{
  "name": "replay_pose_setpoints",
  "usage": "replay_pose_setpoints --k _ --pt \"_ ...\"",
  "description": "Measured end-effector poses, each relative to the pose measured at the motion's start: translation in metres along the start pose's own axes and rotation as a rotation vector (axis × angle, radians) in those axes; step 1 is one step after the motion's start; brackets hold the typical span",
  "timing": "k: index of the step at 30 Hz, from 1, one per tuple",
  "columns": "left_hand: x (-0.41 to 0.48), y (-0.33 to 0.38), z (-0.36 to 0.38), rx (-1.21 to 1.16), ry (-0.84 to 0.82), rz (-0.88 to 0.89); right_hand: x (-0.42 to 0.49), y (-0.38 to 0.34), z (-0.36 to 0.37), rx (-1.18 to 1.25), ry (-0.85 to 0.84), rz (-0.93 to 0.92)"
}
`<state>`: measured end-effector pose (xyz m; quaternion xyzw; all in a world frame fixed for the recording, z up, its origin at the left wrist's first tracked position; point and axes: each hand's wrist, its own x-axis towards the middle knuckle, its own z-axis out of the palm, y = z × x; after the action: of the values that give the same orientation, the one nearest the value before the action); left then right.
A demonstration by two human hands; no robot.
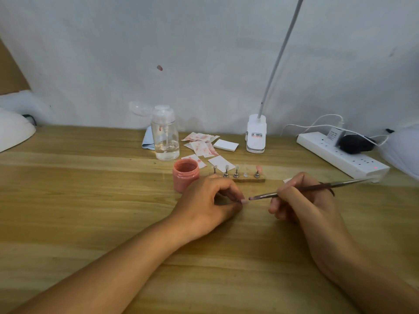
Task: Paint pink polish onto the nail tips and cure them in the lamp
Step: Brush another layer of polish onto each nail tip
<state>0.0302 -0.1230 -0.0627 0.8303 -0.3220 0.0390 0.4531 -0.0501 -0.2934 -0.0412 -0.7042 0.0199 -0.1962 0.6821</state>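
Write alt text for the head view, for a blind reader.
The left hand pinches a nail tip while the right hand holds a thin brush, bristles right beside it, over a wooden table. Behind stand an open pink polish jar, a wooden nail-tip stand, a clear pump bottle and stained wipes.

A clear plastic pump bottle (166, 141) stands far on the wooden tabletop (90, 200), pink-stained paper wipes (200, 147) beside it, a white power strip (353, 160) far right.
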Motion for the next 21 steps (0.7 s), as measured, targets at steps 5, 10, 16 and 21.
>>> replay_pose_setpoints --k 5,10,16,21 --pt "-0.0007 0.0004 -0.0016 0.012 -0.005 -0.005 -0.0003 -0.0004 0.0014 -0.062 -0.058 0.001" --pt "-0.0012 0.0019 -0.0016 0.008 -0.01 -0.005 -0.0016 -0.0022 0.0048 -0.109 -0.09 0.004" --pt "-0.0006 0.0022 -0.0001 -0.008 0.001 -0.006 0.0026 -0.0004 -0.0002 -0.063 0.034 0.025" --pt "-0.0016 0.0031 -0.0017 0.029 -0.009 0.001 -0.0015 -0.0041 0.0034 -0.095 -0.092 0.02"
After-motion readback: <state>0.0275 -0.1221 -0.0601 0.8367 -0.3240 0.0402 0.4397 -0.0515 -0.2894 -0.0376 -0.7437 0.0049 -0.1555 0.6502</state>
